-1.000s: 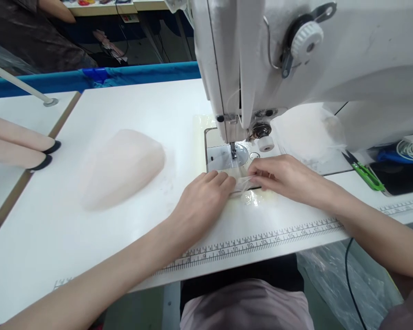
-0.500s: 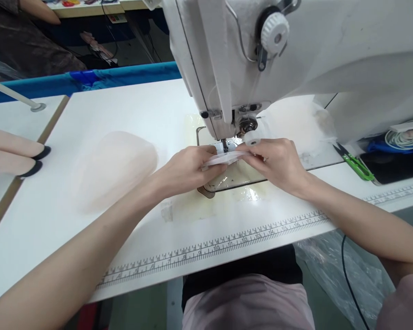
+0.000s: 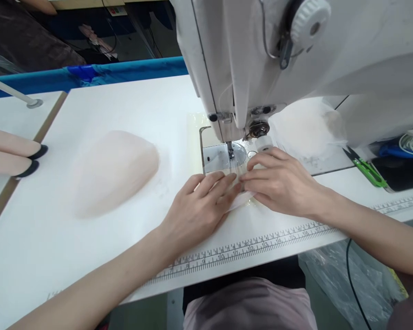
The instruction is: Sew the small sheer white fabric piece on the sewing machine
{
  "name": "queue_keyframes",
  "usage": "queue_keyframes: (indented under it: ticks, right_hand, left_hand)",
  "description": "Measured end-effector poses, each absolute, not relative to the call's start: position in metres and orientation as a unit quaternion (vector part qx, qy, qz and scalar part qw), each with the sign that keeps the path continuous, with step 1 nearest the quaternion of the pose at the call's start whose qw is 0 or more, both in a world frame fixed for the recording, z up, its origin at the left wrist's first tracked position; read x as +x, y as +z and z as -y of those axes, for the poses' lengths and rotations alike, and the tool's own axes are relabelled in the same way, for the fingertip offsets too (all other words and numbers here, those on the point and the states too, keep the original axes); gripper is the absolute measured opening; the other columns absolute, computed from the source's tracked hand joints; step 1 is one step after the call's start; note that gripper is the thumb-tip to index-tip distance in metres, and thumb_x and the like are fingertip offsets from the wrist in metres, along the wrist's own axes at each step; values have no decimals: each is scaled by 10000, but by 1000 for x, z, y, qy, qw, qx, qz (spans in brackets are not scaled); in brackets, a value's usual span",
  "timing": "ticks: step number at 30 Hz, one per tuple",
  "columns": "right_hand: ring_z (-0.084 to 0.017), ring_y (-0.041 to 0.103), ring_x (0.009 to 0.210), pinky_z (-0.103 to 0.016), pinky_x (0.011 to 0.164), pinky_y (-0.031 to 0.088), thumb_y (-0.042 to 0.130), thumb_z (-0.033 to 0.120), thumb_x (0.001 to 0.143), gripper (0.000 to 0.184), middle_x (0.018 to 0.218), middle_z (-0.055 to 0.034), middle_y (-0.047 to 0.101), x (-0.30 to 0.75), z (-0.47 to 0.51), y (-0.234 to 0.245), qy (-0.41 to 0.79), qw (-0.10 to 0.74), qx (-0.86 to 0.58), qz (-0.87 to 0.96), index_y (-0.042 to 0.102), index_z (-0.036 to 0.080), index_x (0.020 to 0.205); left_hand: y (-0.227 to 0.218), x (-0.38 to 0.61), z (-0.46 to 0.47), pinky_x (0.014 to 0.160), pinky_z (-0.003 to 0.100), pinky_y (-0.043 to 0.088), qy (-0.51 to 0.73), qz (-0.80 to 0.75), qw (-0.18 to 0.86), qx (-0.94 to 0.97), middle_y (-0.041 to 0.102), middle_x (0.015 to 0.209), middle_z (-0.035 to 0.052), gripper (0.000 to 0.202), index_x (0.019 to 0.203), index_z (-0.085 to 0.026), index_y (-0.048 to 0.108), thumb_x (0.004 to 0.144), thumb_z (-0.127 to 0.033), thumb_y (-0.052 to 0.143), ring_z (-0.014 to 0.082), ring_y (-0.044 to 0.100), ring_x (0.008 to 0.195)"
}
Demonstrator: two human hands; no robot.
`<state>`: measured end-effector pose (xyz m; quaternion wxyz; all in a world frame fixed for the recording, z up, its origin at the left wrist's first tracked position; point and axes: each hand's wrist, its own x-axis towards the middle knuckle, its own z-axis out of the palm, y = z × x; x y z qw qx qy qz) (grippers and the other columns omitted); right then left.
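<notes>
The small sheer piece of fabric (image 3: 240, 200) lay flat on the white table (image 3: 131, 105), just in front of the needle plate (image 3: 215, 158) and near the presser foot (image 3: 230, 151) of the sewing machine (image 3: 227, 59). The left hand (image 3: 199, 208) rested on it palm down, fingers stretched and close together, probably so that the thin cloth would not slide or wrinkle. The right hand (image 3: 284, 185) met it from the other side, fingers bent and together, tips on the piece's edge; whether the thumb pinched underneath, I could not tell. A pale pink pile of fabric (image 3: 115, 169) lay to the left, well apart, and green snips (image 3: 366, 170) lay at the right.
</notes>
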<state>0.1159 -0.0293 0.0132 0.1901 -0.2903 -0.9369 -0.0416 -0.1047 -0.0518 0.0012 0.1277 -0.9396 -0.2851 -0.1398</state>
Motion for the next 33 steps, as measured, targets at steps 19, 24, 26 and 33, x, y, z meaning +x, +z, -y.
queue_keyframes:
  ticks: [19,24,26,33]
  right_hand:
    - [-180,622,941,-337,747,376,502,94,901,242,918,-21,757,115,21,7,-49,200,-302,931,728,176,875]
    - [-191,635,898,-349,748,389,518,107,897,225,916,-12,762,114,12,-1,-69,225,-314,920,729,181,865]
    - [-186,636,860,-346,751,394,527,109,893,217,911,-3,764,113,8,-5,-83,239,-317,914,728,180,859]
    - [-169,634,821,-344,786,409,531,144,896,190,923,-4,760,113,0,-12,-122,265,-317,902,720,164,902]
  left_hand:
    - [-2,-107,39,1066,592,380,-137,303,112,-936,632,1263,164,349,1289,-125,565,966,-159,437,277,602,1189]
    - [-6,-108,27,1100,619,331,-146,306,119,-933,633,1260,172,361,1286,-116,572,972,-167,402,275,608,1180]
    - [-8,-108,22,1105,624,322,-153,307,121,-931,639,1252,173,358,1278,-118,581,974,-170,399,277,615,1169]
    - [-11,-108,11,1104,599,341,-179,319,118,-923,657,1223,160,345,1262,-133,592,967,-205,429,280,616,1155]
